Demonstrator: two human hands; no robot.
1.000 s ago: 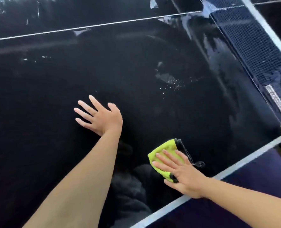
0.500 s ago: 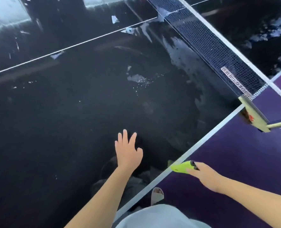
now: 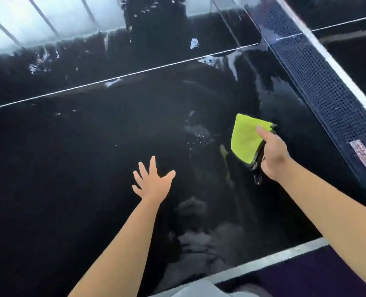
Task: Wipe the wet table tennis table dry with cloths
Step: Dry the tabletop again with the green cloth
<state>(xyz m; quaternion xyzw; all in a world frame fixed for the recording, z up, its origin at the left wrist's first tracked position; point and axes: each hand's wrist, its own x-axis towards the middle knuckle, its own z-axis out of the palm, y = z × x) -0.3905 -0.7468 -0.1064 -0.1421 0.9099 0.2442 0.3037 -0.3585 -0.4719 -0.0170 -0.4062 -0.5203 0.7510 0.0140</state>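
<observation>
Table [image 3: 70,157]: black, glossy top fills most of the view. It is wet, with streaks and smears towards the far side and by the net, and window glare along the far edge.
Net [image 3: 319,86]: dark blue mesh with a white top band, running diagonally down the right side.
Floor [image 3: 306,275]: purple, showing at bottom right past the white edge stripe [image 3: 272,257].
Centre line [image 3: 122,77]: thin and white, crossing the top on a slant.
Cloth [image 3: 245,139]: lime-green, folded flat, with a dark edging on the hand side. It sits right of centre, near the net and over the tabletop, tilted. A faint green reflection shows in the gloss just below-left of it. Can't tell whether it touches the surface.
Right hand [image 3: 273,155]: grips the cloth's near edge, with one finger laid out along the green face.
Left hand [image 3: 152,183]: released, fingers spread, palm down mid-table, holding nothing. Contact with the table is unclear.
Droplet patch [image 3: 199,136]: small beads just left of the cloth.
</observation>
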